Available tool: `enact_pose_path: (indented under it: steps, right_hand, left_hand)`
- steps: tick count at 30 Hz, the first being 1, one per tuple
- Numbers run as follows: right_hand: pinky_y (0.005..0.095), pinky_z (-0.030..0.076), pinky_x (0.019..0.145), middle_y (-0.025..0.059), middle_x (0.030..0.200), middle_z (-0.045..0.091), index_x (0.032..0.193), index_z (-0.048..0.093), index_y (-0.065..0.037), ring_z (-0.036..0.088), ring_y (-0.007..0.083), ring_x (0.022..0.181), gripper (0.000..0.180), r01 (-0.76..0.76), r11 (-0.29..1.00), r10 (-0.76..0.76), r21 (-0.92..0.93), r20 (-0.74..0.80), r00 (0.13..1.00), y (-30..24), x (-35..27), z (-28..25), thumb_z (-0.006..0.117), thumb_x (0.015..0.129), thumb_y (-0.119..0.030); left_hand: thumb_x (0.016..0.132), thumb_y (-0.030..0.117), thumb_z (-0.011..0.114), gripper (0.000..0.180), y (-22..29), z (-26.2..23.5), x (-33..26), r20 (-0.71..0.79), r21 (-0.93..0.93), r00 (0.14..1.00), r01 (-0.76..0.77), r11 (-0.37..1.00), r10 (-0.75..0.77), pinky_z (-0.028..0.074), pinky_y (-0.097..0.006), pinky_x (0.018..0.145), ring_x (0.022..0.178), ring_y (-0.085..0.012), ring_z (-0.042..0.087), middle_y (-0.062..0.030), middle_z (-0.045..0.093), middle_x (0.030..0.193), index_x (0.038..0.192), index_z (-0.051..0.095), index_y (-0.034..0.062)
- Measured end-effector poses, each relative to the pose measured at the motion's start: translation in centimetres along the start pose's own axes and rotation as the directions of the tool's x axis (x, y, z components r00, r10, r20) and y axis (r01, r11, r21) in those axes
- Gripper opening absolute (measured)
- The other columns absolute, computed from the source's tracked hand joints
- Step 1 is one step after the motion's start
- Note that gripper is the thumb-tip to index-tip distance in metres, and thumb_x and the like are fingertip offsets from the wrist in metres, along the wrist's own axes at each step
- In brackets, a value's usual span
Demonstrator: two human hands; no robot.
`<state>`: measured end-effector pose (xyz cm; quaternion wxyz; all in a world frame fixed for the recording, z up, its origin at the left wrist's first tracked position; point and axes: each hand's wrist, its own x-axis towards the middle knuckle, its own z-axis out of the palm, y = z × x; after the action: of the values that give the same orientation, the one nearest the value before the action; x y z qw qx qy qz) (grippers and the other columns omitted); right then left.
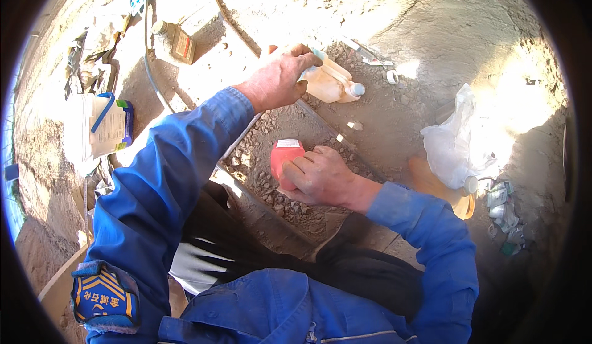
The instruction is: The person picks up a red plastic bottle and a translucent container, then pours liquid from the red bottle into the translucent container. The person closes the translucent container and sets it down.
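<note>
My left hand (277,79) is at the upper middle, its thumb and fingers closed round one end of a translucent plastic bottle (330,84). The bottle is tilted over the dirt, its pale-capped end toward the right. Nearer to me, my right hand (324,174) grips a rounded pinkish-red object (285,157) with a white label on its far end. My fingers cover much of this object, so its exact kind is not clear. Loose soil and small stones (290,208) lie beneath it, between my legs.
A white bucket (102,125) with a blue handle and a labelled bottle (176,42) stand on the left. Hoses (154,79) cross the ground. At right lie a clear plastic bag (450,137), an orange-tinted container (462,205) and crumpled litter (505,211). An earthen wall rises beyond.
</note>
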<state>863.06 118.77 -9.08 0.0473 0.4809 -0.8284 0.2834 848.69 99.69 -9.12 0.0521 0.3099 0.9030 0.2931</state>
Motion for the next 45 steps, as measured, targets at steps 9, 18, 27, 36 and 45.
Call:
enact_pose_path:
  steps: [9,18,27,36,45]
  right_hand:
    - [0.0409,0.049,0.060,0.0029,0.075,0.063,0.108,0.067,-0.013,0.069,0.0224,0.067,0.047,0.000,0.999,0.008,-0.041,0.183,0.983,-1.0,-0.3,0.5,0.087,0.073,-0.038]
    - [0.0412,0.053,0.063,0.0057,0.080,0.069,0.124,0.067,-0.012,0.071,0.0248,0.069,0.063,-0.028,0.998,0.017,0.055,0.188,0.982,-1.4,0.4,-1.7,0.084,0.081,-0.055]
    - [0.0475,0.062,0.068,0.0150,0.095,0.076,0.121,0.063,-0.010,0.076,0.0379,0.079,0.046,-0.481,0.837,0.455,-0.260,-0.157,0.877,11.6,-1.8,-7.1,0.074,0.096,-0.047]
    - [0.0506,0.059,0.066,0.0175,0.076,0.071,0.100,0.058,-0.006,0.074,0.0376,0.073,0.045,-0.683,0.716,0.695,-0.147,0.058,0.716,15.5,-2.6,-6.3,0.072,0.100,-0.049]
    - [0.0498,0.061,0.076,0.0219,0.097,0.072,0.109,0.057,-0.001,0.075,0.0394,0.090,0.037,-0.525,0.845,0.535,-0.104,0.145,0.832,16.0,-2.4,-7.0,0.070,0.103,-0.035]
  left_hand:
    - [0.089,0.009,0.072,0.053,0.3,-0.2,-0.1,0.019,-0.023,1.000,0.025,0.999,-0.024,0.037,-0.051,0.118,0.121,-0.0298,0.068,-0.0082,0.063,0.138,0.141,0.064,0.0146]
    - [0.083,0.007,0.078,0.071,-0.1,1.9,0.3,0.022,0.058,0.999,0.029,0.998,-0.030,0.030,-0.058,0.123,0.127,-0.0336,0.067,-0.0151,0.048,0.159,0.150,0.057,0.0191]
    - [0.095,0.019,0.074,0.053,0.4,3.2,2.3,0.010,0.164,0.998,0.067,0.984,-0.069,0.029,-0.071,0.120,0.150,-0.0342,0.047,-0.0148,0.048,0.161,0.147,0.063,0.0196]
    - [0.096,0.022,0.076,0.022,-2.2,5.8,4.2,-0.089,-0.098,0.996,-0.037,0.994,0.028,0.056,-0.045,0.103,0.123,-0.0407,0.066,-0.0212,0.066,0.139,0.115,0.078,0.0104]
    - [0.095,0.018,0.078,0.018,-2.3,6.1,4.7,-0.066,-0.176,0.994,0.070,0.982,-0.083,0.058,-0.044,0.104,0.124,-0.0391,0.067,-0.0199,0.066,0.143,0.112,0.078,0.0100]
